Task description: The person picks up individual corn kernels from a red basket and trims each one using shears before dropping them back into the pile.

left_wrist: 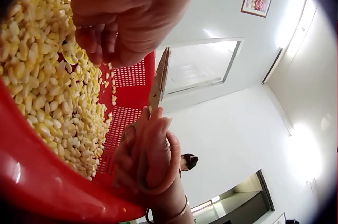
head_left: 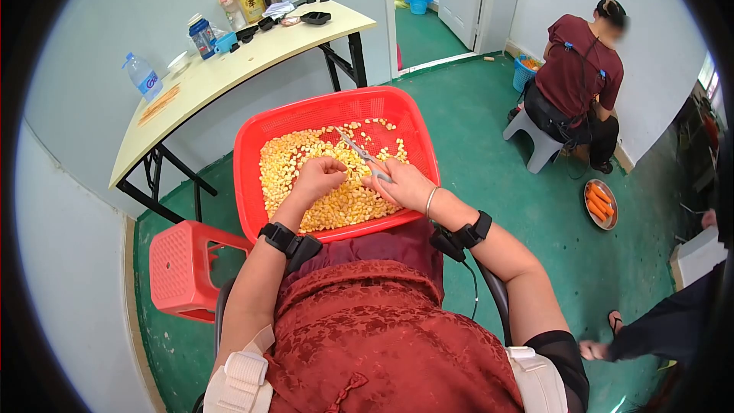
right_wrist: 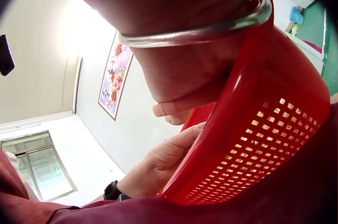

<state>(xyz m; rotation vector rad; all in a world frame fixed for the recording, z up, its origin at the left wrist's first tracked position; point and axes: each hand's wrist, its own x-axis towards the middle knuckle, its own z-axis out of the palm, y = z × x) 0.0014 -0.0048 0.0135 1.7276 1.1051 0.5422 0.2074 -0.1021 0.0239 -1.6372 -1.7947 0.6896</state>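
A red plastic basket [head_left: 241, 160] rests on the person's lap, with many yellow corn kernels [head_left: 289, 154] spread over its bottom. Above the kernels is the left hand [head_left: 317, 177], its fingers curled and their tips together; whether a kernel sits between them is hidden. The right hand [head_left: 414, 185] grips scissors [head_left: 358, 147] by the handles, blades pointing up and left over the basket. In the left wrist view, the blades [left_wrist: 159, 82] rise beside the left hand [left_wrist: 132, 15], apart from it. The right wrist view shows the right hand [right_wrist: 182, 78] over the basket's rim.
A long table [head_left: 252, 57] with bottles, a cup and small items stands at the back left. A red stool [head_left: 180, 264] is at the left. To the right, a seated person [head_left: 577, 69] has a blue basket [head_left: 523, 76] and a bowl of carrots [head_left: 601, 204] nearby; another person's leg shows lower right.
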